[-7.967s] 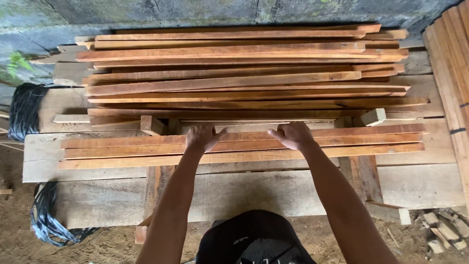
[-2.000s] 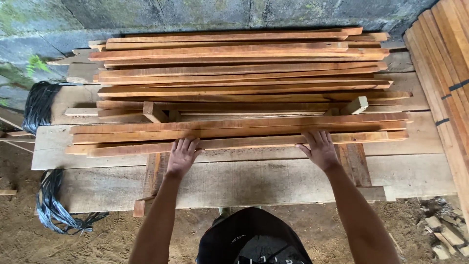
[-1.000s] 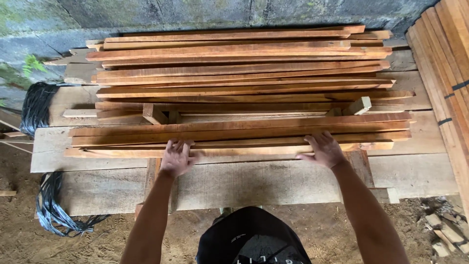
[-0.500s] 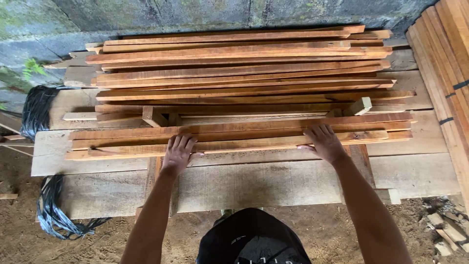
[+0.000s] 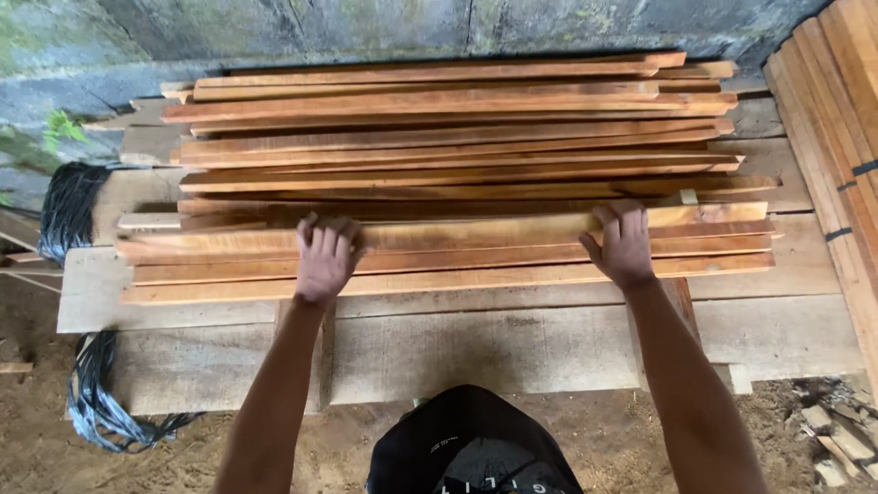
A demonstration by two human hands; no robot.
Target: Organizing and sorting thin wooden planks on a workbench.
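1. The thing I am working on is a long, thin wood strip (image 5: 457, 235). It lies flat across the near group of strips, as the top one, and it runs from left to right.
2. My left hand (image 5: 326, 259) is on the strip near its left part. The fingers curl over the far edge, so the hand is closed on the wood.
3. My right hand (image 5: 625, 242) is on the same strip near its right part. Its fingers hook over the far edge too, so it grips the wood as well.
4. Under this strip lie 2 more strips (image 5: 439, 271), side by side and touching it.
5. Just behind sits a big pile of strips (image 5: 457, 128), stacked up to the gray stone wall (image 5: 366, 27).
6. All the wood rests on a pale plank bench (image 5: 512, 348). A black bundle of straps (image 5: 69, 210) sits at the left end, and more boards (image 5: 841, 119) lean at the right.
7. I think the step in hand is taking hold of 1 strip with both hands to shift it.
8. I think the next move needs both hands to go together, so the long strip stays level and does not swing or knock the pile.
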